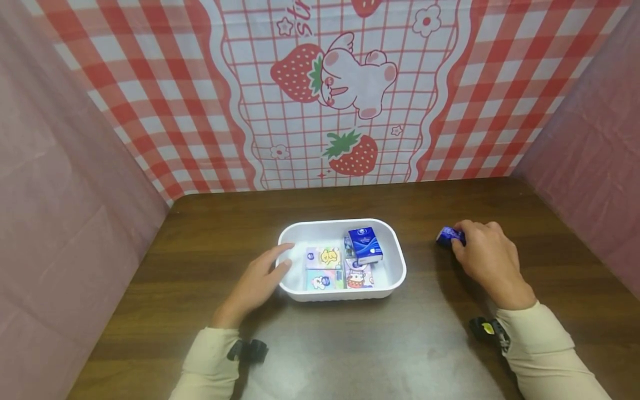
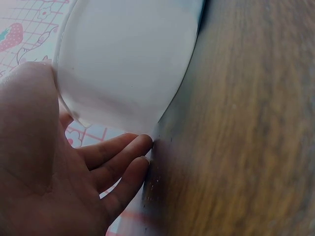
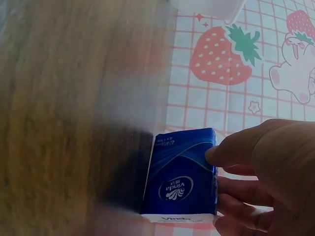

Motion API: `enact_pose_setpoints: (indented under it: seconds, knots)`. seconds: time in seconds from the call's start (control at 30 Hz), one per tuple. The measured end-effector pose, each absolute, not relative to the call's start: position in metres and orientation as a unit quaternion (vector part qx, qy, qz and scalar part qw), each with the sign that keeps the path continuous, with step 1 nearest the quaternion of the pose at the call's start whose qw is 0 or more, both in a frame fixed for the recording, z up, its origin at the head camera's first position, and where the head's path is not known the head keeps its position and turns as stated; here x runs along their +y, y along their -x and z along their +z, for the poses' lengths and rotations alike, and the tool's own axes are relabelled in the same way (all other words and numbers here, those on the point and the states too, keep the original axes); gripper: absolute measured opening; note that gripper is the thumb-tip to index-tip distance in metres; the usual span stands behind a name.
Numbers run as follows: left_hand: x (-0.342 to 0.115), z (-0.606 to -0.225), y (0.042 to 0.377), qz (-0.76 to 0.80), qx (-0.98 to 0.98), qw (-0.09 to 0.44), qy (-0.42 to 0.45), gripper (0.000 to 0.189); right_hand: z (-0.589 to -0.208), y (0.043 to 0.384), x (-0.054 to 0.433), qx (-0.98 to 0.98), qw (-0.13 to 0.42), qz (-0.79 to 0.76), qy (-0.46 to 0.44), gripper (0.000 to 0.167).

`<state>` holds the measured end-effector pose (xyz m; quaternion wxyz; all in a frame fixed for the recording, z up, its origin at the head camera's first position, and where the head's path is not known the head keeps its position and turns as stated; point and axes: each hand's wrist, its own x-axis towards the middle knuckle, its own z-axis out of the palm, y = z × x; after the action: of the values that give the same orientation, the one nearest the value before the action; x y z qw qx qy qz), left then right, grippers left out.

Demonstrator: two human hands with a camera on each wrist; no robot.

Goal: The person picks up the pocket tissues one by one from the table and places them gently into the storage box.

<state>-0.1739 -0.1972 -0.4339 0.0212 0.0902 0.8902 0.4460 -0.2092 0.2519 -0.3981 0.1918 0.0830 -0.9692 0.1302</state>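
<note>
A white plastic basin [image 1: 300, 296] stands on the table, with several small tissue packs in it. A dark blue tissue pack [image 1: 365, 243] lies on top of the others at its right side; a yellow-pictured pack [image 1: 324, 257] lies flat left of it. My left hand [image 1: 257, 283] rests at the basin's left end, thumb and forefinger at the rim, fingers fairly straight in the left wrist view. To the right of the basin, my right hand [image 1: 487, 258] pinches another blue tissue pack [image 3: 179, 172], marked Vinda, between thumb and fingers at the table surface.
The brown wooden table [image 1: 210, 233] ends at the back against a red-checked strawberry cloth [image 1: 350, 100]. Pink curtains [image 1: 60, 222] hang on both sides. Dark camera straps [image 1: 247, 351] sit on both wrists.
</note>
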Motion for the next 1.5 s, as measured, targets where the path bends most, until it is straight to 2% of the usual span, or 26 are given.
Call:
enact_pose_setpoints:
  seconds: [1.13, 1.5]
  knots:
    - [-0.198, -0.433, 0.172, 0.452, 0.887, 0.020, -0.093, 0.043, -0.389, 0.206, 0.242, -0.961, 0.218, 0.137, -0.105, 0.026]
    - [-0.198, -0.434, 0.173, 0.457, 0.884, 0.025, -0.095, 0.044, -0.376, 0.198, 0.230, -0.958, 0.225, 0.138, -0.113, 0.031]
